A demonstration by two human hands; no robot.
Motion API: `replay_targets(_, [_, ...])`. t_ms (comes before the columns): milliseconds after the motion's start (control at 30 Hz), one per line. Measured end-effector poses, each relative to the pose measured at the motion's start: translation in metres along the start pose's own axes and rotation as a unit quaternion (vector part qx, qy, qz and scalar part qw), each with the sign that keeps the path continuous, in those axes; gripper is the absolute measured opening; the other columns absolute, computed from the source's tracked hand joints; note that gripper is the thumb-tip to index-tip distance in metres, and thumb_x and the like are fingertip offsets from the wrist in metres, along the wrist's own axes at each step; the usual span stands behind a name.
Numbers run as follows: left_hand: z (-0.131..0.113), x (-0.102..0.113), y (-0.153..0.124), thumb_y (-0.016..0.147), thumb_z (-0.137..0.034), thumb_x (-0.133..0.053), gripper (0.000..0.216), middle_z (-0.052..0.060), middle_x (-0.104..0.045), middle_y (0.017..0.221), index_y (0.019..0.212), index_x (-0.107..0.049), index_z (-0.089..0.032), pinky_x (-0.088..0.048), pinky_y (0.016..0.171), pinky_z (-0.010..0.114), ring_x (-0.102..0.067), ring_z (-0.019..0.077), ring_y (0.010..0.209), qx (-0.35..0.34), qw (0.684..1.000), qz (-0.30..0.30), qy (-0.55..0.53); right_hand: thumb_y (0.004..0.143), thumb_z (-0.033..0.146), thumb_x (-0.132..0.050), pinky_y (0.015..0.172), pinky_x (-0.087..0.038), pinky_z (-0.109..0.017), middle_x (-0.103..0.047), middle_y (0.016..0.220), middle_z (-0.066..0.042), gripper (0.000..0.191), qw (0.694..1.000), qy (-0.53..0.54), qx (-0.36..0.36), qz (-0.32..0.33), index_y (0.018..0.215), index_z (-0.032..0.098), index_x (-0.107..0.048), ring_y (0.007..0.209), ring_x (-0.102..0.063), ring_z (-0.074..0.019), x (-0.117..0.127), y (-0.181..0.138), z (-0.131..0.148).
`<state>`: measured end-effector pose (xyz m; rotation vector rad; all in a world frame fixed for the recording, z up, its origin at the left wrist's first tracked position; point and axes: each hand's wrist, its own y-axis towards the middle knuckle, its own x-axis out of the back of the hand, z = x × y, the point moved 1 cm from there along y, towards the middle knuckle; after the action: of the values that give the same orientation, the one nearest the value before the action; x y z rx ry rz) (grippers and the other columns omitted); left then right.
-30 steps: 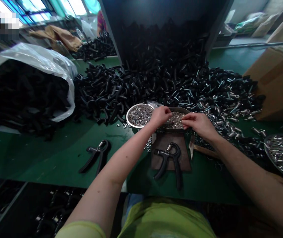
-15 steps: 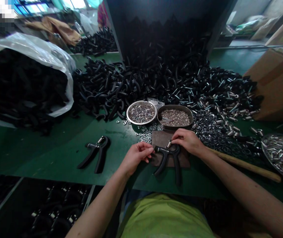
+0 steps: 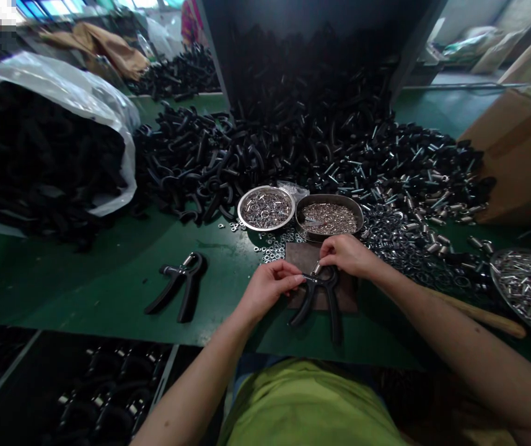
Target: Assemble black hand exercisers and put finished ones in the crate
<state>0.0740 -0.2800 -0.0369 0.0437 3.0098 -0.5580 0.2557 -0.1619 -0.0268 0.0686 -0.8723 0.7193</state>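
A black hand grip strengthener point(image 3: 331, 310) lies on a small brown plate point(image 3: 347, 296), its two handles pointing toward me. My left hand point(image 3: 272, 286) pinches the knob end of its crossbar between thumb and fingers, covering that end. My right hand point(image 3: 346, 254) is closed at the top of the silver spring point(image 3: 316, 268); its fingertips hide where the spring meets the curved head. To the left, a second hand grip strengthener point(image 3: 186, 288) with a spring rests on the green table point(image 3: 102, 285).
Behind my hands stand a round bowl point(image 3: 241, 217) and an oval tin point(image 3: 303, 234) of small metal parts, with nuts point(image 3: 272, 248) scattered nearby. Black handles point(image 3: 265, 148) heap across the back. A wooden stick point(image 3: 488, 316), a metal-parts dish point(image 3: 495, 272) and a cardboard box point(image 3: 520, 155) lie right.
My left hand has moved right and closed over the knob end of the crossbar. My right hand has stayed at the spring, shifting only slightly.
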Motion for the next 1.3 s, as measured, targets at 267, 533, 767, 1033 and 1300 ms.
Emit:
replay_targets(267, [-0.007, -0.025, 0.018, 0.07, -0.028, -0.072, 0.007, 0.002, -0.064, 0.084, 0.074, -0.072, -0.022, -0.04, 0.081, 0.03, -0.055, 0.0183, 0.086, -0.177, 0.939, 0.002, 0.296, 0.068, 0.025, -0.066, 0.043, -0.038, -0.021, -0.057, 0.054, 0.004, 0.01, 0.997, 0.061, -0.009, 0.042, 0.071, 0.017, -0.062, 0.045, -0.052, -0.0099, -0.008, 0.005, -0.013])
replay_targets(533, [-0.001, -0.033, 0.027, 0.069, -0.024, -0.072, 0.005, 0.001, -0.062, 0.083, 0.073, -0.071, -0.022, -0.041, 0.081, 0.029, -0.054, 0.0178, 0.087, -0.16, 0.917, 0.011, 0.365, 0.07, 0.021, -0.064, 0.061, -0.042, -0.025, -0.06, 0.075, 0.0, 0.021, 0.997, 0.021, 0.044, -0.055, 0.09, 0.019, -0.064, 0.067, -0.055, -0.013, 0.005, -0.024, -0.006])
replay_targets(767, [-0.001, -0.033, 0.044, 0.064, -0.024, -0.071, 0.009, 0.001, -0.061, 0.083, 0.069, -0.067, -0.017, -0.042, 0.064, 0.023, -0.055, 0.0134, 0.072, -0.065, 0.932, 0.06, 0.351, 0.08, 0.034, -0.056, 0.077, -0.044, -0.036, -0.062, 0.094, -0.008, 0.019, 0.964, -0.202, 0.006, -0.176, 0.094, 0.023, -0.062, 0.091, -0.055, -0.0242, 0.027, -0.104, -0.06])
replay_targets(1033, [-0.003, -0.045, 0.008, 0.08, -0.025, -0.062, 0.009, 0.004, -0.061, 0.097, 0.085, -0.068, -0.023, -0.038, 0.084, 0.036, -0.052, 0.0209, 0.095, -0.229, 0.839, -0.042, 0.492, 0.086, 0.035, -0.044, 0.069, -0.044, -0.041, -0.063, 0.09, -0.015, 0.022, 0.902, -0.378, -0.071, -0.194, 0.093, 0.018, -0.057, 0.083, -0.058, -0.0306, 0.011, -0.139, -0.093])
replay_targets(1300, [0.01, -0.055, -0.034, 0.089, -0.02, -0.04, 0.045, 0.008, -0.054, 0.103, 0.133, -0.041, -0.031, -0.044, 0.059, 0.028, -0.054, 0.0224, 0.088, -0.191, 0.727, -0.051, 0.657, 0.093, 0.034, -0.028, 0.066, -0.051, -0.034, -0.068, 0.098, -0.008, 0.041, 0.954, -0.055, -0.018, -0.293, 0.133, 0.03, -0.037, 0.081, -0.066, -0.023, 0.021, -0.145, -0.008])
